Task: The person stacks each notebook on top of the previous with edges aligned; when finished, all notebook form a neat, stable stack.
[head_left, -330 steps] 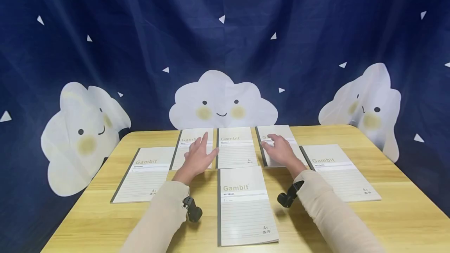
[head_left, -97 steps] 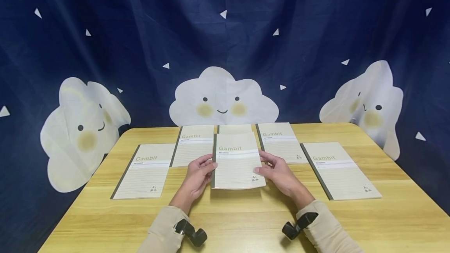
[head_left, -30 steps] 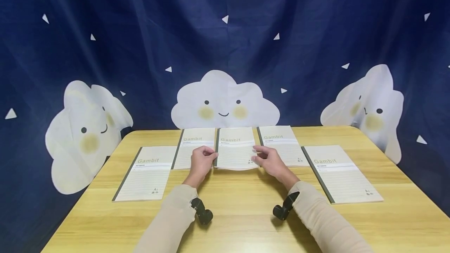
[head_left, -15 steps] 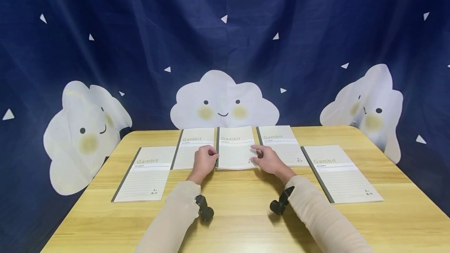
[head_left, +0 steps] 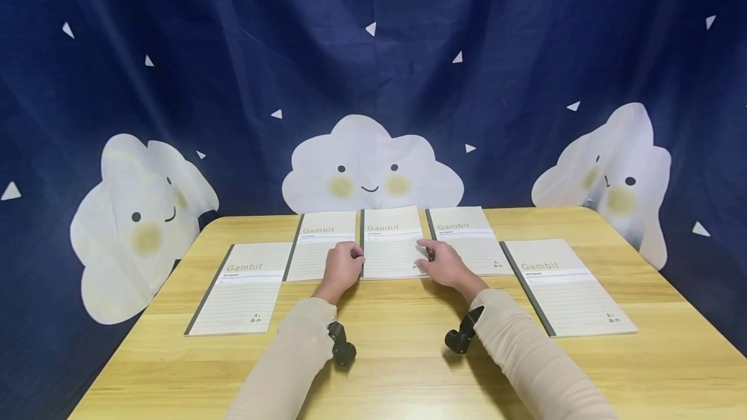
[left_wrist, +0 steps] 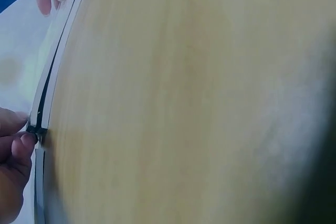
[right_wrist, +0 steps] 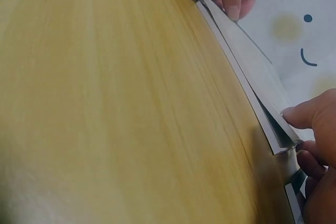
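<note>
Right wrist view alone shows right hand (right_wrist: 315, 145) (thumb on top) pinching notebook (right_wrist: 262, 95) corner.

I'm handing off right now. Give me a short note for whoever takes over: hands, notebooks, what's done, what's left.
Left hand: fingers curled on the near left corner of the middle stack.
Right hand: pinching the stack's near right corner.
Middle stack: two Gambit notebooks, one on the other, flat at the table's far side.
Done: stack is squared.
Left: four single notebooks lie apart: far left, inner left, inner right, far right. Probably gather them onto the stack.
</note>
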The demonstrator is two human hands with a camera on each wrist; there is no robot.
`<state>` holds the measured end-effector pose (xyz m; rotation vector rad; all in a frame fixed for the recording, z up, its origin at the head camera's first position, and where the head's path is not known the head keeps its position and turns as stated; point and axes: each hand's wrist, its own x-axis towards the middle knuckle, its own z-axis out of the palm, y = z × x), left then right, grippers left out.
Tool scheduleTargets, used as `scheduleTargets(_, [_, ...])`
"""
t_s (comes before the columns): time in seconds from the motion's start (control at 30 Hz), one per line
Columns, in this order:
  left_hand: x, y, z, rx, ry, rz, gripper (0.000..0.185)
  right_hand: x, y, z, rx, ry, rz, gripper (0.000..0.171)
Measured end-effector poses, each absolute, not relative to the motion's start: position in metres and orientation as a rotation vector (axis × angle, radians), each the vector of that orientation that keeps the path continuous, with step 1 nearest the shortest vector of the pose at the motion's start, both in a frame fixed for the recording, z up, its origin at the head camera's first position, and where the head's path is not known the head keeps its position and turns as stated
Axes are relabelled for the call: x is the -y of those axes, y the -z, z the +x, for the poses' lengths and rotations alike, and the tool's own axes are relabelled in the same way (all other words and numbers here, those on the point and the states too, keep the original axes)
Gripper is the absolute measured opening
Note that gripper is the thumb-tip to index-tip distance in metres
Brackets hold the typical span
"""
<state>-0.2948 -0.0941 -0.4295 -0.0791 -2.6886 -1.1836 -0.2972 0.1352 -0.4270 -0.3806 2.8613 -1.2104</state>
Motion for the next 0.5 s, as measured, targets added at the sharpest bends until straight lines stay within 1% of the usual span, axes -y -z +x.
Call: scheduleTargets(0.5, [0.0933, 0.4306, -0.2943, 2.738, 1.132, -0.120, 0.010, -0.1329, 0.4297, -0.2964, -2.924, 1.146, -0.355, 0.049])
